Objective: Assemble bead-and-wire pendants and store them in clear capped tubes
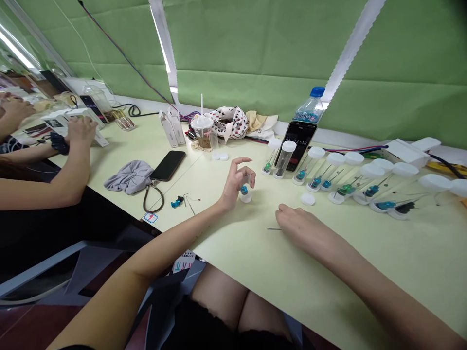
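My left hand [235, 187] is curled round a small clear tube [245, 198] that stands on the table, with a blue part [244, 190] inside it. No cap shows on this tube, though the fingers hide some of its top. Further right, my right hand [297, 221] rests low on the table with its fingers drawn together. A thin metal rod [273, 229] sticks out to the left from under those fingers; their tips are hidden. Just beyond this hand lies a white cap [307, 199]. A loose blue part [177, 201] and a bent metal pin [189, 204] lie left of my left forearm.
Several capped clear tubes [316, 165] with coloured parts line the right side. A phone [297, 143] leans on a water bottle [309, 109]. Another phone [169, 165], a grey scrunchie [129, 177] and an iced drink [202, 129] stand or lie leftward. A co-worker's hand [82, 129] is at far left.
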Tool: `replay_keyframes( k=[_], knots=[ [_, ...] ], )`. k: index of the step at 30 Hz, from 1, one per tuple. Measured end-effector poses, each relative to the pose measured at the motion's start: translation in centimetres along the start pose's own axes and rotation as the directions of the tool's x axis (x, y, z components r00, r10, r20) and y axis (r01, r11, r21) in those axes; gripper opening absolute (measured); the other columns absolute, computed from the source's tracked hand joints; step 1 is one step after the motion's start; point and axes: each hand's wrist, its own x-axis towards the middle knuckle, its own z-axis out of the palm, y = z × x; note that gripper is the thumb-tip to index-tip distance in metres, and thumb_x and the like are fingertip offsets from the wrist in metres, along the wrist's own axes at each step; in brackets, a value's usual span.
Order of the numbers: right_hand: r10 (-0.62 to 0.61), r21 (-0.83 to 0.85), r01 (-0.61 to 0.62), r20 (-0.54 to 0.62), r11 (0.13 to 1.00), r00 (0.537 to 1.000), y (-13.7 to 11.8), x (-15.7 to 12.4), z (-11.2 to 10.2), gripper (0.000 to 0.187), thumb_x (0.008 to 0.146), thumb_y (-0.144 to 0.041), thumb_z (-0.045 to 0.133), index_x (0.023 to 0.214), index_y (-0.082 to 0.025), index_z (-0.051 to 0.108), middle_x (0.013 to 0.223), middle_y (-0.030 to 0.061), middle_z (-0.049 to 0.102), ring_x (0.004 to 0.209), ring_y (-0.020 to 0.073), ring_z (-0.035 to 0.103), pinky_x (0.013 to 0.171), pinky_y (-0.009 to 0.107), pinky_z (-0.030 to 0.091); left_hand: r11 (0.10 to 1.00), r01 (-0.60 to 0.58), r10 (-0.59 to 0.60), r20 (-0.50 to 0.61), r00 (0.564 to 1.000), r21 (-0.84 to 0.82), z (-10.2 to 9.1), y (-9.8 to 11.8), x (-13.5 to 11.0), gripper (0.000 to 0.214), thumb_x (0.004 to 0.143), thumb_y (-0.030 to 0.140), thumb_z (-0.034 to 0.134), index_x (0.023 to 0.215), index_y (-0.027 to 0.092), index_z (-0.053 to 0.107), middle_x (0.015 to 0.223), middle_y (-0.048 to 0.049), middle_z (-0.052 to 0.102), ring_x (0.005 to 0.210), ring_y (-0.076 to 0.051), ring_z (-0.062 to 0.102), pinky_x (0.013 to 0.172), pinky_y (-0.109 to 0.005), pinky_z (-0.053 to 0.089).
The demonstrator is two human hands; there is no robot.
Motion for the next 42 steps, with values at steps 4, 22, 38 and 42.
replay_keyframes(
  k=[4,22,38,42],
  knots=[
    [0.014,-0.021,-0.014,0.016,1.0,1.0,-1.1,0.0,-0.5,0.029,0.074,0.011,0.046,0.078,-0.012,0.063,0.086,0.013,0.06,0.065,0.02,0.062,0.049,0.028,0.026,0.997,0.082,-0.082,-0.025,0.996,0.008,-0.1,1.1,0.1,0.037,0.086,0.05,0.037,0.108,0.02,0.042,0.064,0.0037,0.05,0.055,-0.012,0.046,0.062,-0.028,0.039],
    [0.091,0.263,0.143,-0.709,0.954,0.699,2.7,-1.4,-3.7,0.014,0.094,-0.018,0.046,0.086,-0.019,0.058,0.086,0.0039,0.065,0.074,0.0169,0.059,0.062,0.028,0.037,0.98,0.199,-0.199,0.065,0.978,0.006,-0.1,2.7,0.4,0.028,0.077,0.03,0.043,0.103,0.018,0.046,0.052,0.0054,0.048,0.045,-0.011,0.04,0.053,-0.025,0.035],
    [-0.202,-0.172,0.109,-0.886,0.979,0.418,1.4,-2.4,-4.5,0.03,0.09,-0.002,0.04,0.084,-0.018,0.065,0.084,0.0054,0.067,0.069,0.0153,0.056,0.062,0.03,0.039,0.949,0.293,-0.315,0.411,0.855,0.118,3.0,-0.7,-2.0,0.044,0.075,0.031,0.072,0.102,0.022,0.038,0.069,0.0066,0.045,0.057,-0.008,0.043,0.054,-0.022,0.035],
    [-0.296,-0.234,0.192,-0.855,0.953,0.427,1.4,-2.1,-4.7,0.031,0.087,0.002,0.04,0.081,-0.016,0.064,0.08,0.0064,0.065,0.07,0.016,0.054,0.062,0.03,0.036,0.945,0.291,-0.326,0.424,0.845,0.147,3.2,-1.3,-2.3,0.033,0.076,0.024,0.067,0.097,0.02,0.042,0.068,0.0048,0.046,0.059,-0.008,0.043,0.056,-0.023,0.035]
  ],
)
